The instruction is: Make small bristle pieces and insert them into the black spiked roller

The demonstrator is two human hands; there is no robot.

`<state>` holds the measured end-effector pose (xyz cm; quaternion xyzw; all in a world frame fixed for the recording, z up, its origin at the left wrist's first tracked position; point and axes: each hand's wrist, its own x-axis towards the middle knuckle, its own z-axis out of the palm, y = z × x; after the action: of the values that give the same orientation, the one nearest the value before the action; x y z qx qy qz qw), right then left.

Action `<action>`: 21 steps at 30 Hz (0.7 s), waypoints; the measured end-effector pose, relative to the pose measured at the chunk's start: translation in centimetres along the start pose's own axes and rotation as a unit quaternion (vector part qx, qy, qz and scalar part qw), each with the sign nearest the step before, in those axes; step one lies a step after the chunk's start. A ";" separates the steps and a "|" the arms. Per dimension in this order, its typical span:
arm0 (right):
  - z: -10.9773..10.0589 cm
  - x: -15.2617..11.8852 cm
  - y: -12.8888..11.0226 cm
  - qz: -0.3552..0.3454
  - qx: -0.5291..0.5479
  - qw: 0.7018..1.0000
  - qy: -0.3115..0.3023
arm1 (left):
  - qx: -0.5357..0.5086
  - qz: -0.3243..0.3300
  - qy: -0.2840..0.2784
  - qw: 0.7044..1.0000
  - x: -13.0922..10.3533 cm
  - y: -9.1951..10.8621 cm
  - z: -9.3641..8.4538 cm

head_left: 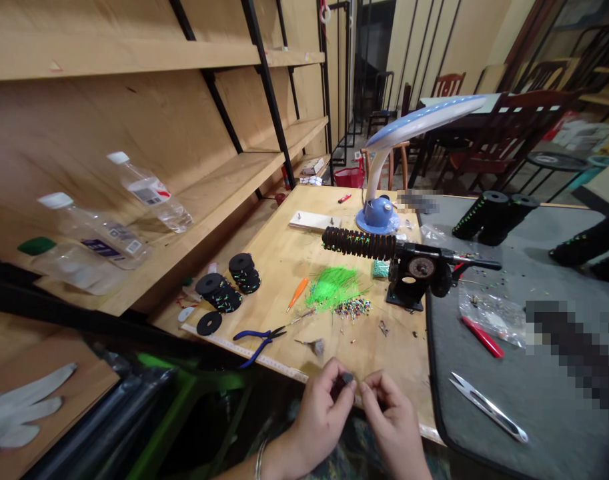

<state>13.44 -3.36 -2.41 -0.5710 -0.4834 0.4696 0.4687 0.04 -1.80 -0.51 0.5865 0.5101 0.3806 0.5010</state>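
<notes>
At the table's front edge, my left hand [320, 408] is closed in a pinch around a small dark grey piece [347, 378], whose kind I cannot make out. Close beside it, my right hand [393, 417] has thumb and forefinger pressed together; what they hold is too small to see. Just beyond lie a small grey tuft on a thin stem [317, 346] and blue-handled pliers [257, 340]. Farther back are bright green strands [334, 287], a pile of coloured beads [353, 307] and an orange pointed tool [298, 293].
A black clamp device [409, 273] holds a wound black roll [359, 243]. Behind it stands a blue desk lamp [377, 213]. Black foam spools [218, 293] are on the left. Thread snips [489, 408] and a red tool [483, 337] lie on the grey mat [459, 440].
</notes>
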 end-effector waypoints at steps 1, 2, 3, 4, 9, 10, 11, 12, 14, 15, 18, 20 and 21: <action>0.0 0.0 0.0 0.002 0.007 1.000 -0.003 | 0.008 0.006 -0.001 1.000 0.0 0.0 0.0; 0.0 0.0 0.0 0.005 0.015 1.000 -0.005 | 0.015 0.010 -0.002 1.000 -0.1 0.0 -0.1; -0.1 0.0 0.0 0.009 0.023 1.000 -0.006 | 0.021 0.014 -0.002 1.000 -0.1 0.1 -0.1; -0.1 0.1 -0.1 0.014 0.032 0.999 -0.008 | 0.026 0.016 -0.003 1.000 -0.1 0.1 -0.1; -0.2 0.3 -0.6 0.055 0.088 0.994 -0.037 | 0.028 0.019 -0.013 0.999 -0.1 0.5 -0.3; -0.2 0.4 -0.7 0.064 0.098 0.992 -0.041 | 0.027 0.019 -0.015 0.999 -0.1 0.6 -0.3; -0.2 0.5 -0.8 0.072 0.106 0.991 -0.042 | 0.028 0.019 -0.017 0.999 -0.1 0.6 -0.3; -0.1 0.6 -0.8 0.080 0.115 0.989 -0.042 | 0.029 0.017 -0.019 0.999 -0.1 0.7 -0.2; 0.0 0.8 -0.7 0.099 0.135 0.985 -0.039 | 0.032 0.011 -0.024 0.999 -0.1 0.7 -0.2; 0.1 0.9 -0.6 0.108 0.145 0.983 -0.038 | 0.032 0.006 -0.027 0.999 -0.2 0.7 -0.2; 0.1 1.1 -0.3 0.130 0.168 0.977 -0.025 | 0.023 -0.009 -0.038 0.999 -0.2 0.7 -0.1; 0.0 1.2 -0.2 0.136 0.173 0.975 -0.015 | 0.005 -0.019 -0.042 0.999 -0.3 0.7 0.0; -0.1 1.2 -0.3 0.138 0.174 0.975 -0.016 | -0.008 -0.024 -0.043 0.999 -0.3 0.6 0.0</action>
<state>13.65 -2.11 -2.21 -0.5345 -0.3186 0.6157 0.4835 0.15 -2.09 0.13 0.5855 0.4990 0.3467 0.5366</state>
